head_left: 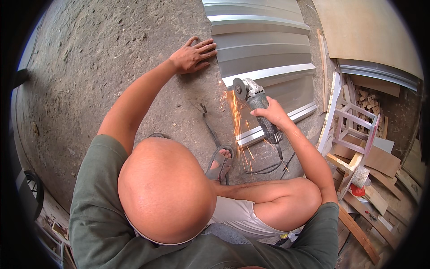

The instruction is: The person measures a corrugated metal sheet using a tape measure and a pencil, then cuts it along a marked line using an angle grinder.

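1. Containers: only candidate I have is a small white-and-red object (358, 186) on the scrap wood at right; too small on my feed to tell whether it holds anything. Above it, small pale wood offcuts (367, 99) are heaped behind a pale pink open frame of thin bars (373, 134).
2. Tool: grey-and-black handheld angle grinder (257, 101), body scuffed and dusty, round dark disc (240, 89) at the far end. Black cable (281, 154) leaves the rear and loops on the ground.
3. Workpiece: silver-grey ribbed metal sheet (264, 56), lying on rough grey concrete (121, 54), ribs running left–right, bright along the raised edges.
4. Grinder position: over the near part of the sheet, disc by its left edge. Orange sparks (236, 112) stream from the disc toward the person's sandalled foot (219, 165). I can't make out the exact contact point.
5. Right hand (272, 113): fingers wrapped around the grinder body, behind the head; the disc sits ahead of them, up and left in my view.
6. Left hand (192, 57): grasping nothing, palm down on the concrete, fingers spread, tips at the sheet's left edge, farther out than the disc. Can't tell if they press on the metal.
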Tool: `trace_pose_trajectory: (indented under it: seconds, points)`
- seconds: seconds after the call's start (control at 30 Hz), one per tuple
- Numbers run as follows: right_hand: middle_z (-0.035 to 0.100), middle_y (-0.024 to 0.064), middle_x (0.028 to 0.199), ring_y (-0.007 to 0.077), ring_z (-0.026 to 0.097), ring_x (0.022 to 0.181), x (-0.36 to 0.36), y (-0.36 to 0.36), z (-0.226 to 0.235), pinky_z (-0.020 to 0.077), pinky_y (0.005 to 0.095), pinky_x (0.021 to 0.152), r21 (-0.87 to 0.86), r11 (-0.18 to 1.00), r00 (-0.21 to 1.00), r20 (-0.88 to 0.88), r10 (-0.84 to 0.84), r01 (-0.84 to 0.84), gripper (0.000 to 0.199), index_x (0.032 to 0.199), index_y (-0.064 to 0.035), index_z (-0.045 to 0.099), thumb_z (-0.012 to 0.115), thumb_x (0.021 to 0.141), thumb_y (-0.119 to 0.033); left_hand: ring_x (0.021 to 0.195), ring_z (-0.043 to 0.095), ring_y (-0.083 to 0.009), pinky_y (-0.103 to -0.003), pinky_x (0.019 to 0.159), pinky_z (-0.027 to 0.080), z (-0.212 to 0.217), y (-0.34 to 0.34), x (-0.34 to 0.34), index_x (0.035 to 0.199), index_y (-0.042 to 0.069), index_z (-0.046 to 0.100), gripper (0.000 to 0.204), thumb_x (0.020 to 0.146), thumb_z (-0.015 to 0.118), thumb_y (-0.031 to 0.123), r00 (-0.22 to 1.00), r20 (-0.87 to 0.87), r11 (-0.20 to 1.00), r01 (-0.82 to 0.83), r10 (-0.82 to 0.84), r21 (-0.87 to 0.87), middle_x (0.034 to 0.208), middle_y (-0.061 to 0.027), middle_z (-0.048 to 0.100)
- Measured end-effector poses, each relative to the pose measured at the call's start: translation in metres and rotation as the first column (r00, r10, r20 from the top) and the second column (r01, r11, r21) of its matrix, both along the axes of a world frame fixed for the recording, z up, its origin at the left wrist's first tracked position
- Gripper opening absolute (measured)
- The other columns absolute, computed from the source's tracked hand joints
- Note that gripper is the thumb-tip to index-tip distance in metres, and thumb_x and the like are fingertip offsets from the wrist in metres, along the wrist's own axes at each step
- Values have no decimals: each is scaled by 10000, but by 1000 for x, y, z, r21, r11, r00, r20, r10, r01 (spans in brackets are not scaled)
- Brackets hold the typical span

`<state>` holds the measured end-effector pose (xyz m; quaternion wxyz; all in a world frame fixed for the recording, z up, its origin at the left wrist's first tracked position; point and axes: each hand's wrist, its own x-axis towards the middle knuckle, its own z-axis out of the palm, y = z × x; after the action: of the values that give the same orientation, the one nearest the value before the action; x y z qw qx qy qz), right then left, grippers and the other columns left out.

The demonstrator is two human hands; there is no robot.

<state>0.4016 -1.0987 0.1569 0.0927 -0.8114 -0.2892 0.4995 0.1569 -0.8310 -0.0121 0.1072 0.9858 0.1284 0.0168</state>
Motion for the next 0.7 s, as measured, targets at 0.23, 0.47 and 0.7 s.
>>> trace_pose_trajectory:
  seconds: [0.23, 0.47, 0.7]
  points:
    - [698, 254, 1118, 267, 716, 978, 8, -1, -11, 585, 363, 843, -24, 1000, 1000, -22, 17, -17, 882, 1364, 186, 488, 876, 707, -255, 1606, 155, -192, -535, 1312, 139, -6, 0, -1, 1620, 269, 361, 555, 1100, 417, 456, 999, 42, 1000, -2, 1, 11, 1721, 18, 254]
    - [603, 362, 1310, 324, 671, 1163, 9, 5, -9, 557, 372, 955, -75, 997, 999, -47, -6, 2, 1156, 1512, 236, 263, 885, 695, -295, 1598, 173, -240, -534, 1315, 141, -1, -1, 0, 1621, 289, 355, 561, 1097, 421, 479, 1000, 3, 1000, -14, 14, 12, 1713, 34, 269]
    - [616, 326, 1301, 310, 672, 1158, 16, 3, -22, 556, 367, 955, -21, 1000, 1000, -30, -7, 7, 1064, 1474, 217, 341, 885, 701, -272, 1596, 175, -242, -544, 1314, 138, 5, -1, 1, 1627, 299, 339, 567, 1097, 417, 483, 1000, -24, 1000, -15, 15, 15, 1712, 38, 268]
